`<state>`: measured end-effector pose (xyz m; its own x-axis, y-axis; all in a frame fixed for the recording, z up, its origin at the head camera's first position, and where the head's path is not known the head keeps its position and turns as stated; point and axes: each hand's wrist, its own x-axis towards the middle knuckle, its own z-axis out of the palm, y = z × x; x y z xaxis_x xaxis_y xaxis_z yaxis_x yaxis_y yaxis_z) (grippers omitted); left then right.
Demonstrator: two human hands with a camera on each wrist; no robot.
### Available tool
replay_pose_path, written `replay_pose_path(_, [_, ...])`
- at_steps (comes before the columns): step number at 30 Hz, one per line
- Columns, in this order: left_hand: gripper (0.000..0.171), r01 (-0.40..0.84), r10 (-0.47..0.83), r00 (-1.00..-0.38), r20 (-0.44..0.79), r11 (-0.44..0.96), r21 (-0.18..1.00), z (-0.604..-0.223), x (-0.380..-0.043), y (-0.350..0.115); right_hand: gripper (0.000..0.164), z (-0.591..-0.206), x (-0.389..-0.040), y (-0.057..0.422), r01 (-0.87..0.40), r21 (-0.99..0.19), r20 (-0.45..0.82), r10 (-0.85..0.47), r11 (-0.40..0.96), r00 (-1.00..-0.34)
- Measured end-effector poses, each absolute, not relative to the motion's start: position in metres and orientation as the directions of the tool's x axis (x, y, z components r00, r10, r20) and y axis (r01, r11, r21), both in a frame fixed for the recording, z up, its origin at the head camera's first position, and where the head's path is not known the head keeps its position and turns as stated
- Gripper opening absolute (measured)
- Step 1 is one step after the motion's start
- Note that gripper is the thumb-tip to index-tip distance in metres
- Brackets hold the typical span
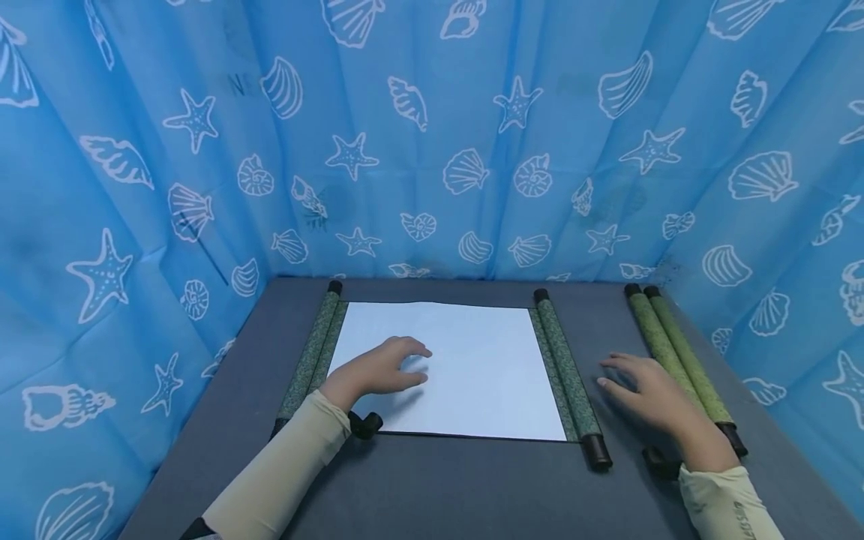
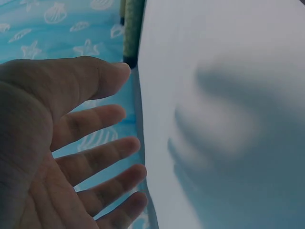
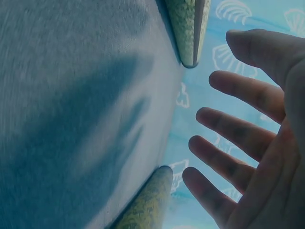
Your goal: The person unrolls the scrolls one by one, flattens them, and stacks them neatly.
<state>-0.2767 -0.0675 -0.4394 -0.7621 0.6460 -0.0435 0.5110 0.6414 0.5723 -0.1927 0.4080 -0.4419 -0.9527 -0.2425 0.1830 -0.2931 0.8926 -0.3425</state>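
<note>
A hanging scroll [image 1: 459,367] lies unrolled on the grey table, its white sheet between two dark green rolls with black end knobs. Over the left part of that sheet hovers my left hand [image 1: 385,367], fingers relaxed and apart, holding nothing; its shadow falls on the paper in the left wrist view. My right hand [image 1: 651,394] is above the table, between the scroll's right roll [image 1: 567,360] and a pair of yellow-green rolls [image 1: 688,360]. Its fingers [image 3: 238,129] are spread, with nothing in them.
A blue curtain [image 1: 432,210] with white shells and starfish surrounds the grey table [image 1: 445,487] at the back and sides. The yellow-green rolls lie side by side near the table's right edge. A black wrist-camera piece [image 1: 366,425] juts out below my left wrist.
</note>
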Motion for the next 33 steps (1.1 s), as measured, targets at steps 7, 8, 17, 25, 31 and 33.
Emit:
replay_pose_path(7, [0.045, 0.522, 0.668, -0.743, -0.047, 0.622, 0.584, -0.445, -0.278, -0.05, 0.043, -0.441, -0.189, 0.422, -0.233, -0.358, 0.204, -0.168, 0.904, -0.965])
replay_pose_path(8, [0.045, 0.52, 0.668, -0.743, -0.05, 0.622, 0.586, -0.445, -0.278, -0.048, 0.043, -0.441, -0.188, 0.424, -0.227, -0.358, 0.202, -0.162, 0.906, -0.966])
replay_pose_path(17, [0.044, 0.539, 0.696, -0.717, -0.047, 0.595, 0.597, -0.442, -0.276, -0.02, 0.046, -0.437, -0.181, 0.448, -0.178, -0.348, 0.177, -0.122, 0.921, -0.977])
replay_pose_path(25, [0.047, 0.541, 0.691, -0.722, -0.015, 0.578, 0.612, -0.44, -0.277, 0.004, 0.051, -0.437, -0.18, 0.462, -0.123, -0.345, 0.121, -0.086, 0.931, -0.989])
replay_pose_path(31, [0.048, 0.544, 0.705, -0.709, -0.014, 0.56, 0.624, -0.437, -0.277, 0.027, 0.049, -0.437, -0.177, 0.473, -0.111, -0.361, 0.157, -0.058, 0.926, -0.986])
replay_pose_path(33, [0.047, 0.543, 0.713, -0.701, -0.021, 0.552, 0.633, -0.436, -0.277, 0.035, 0.05, -0.437, -0.176, 0.478, -0.098, -0.365, 0.149, -0.045, 0.926, -0.988])
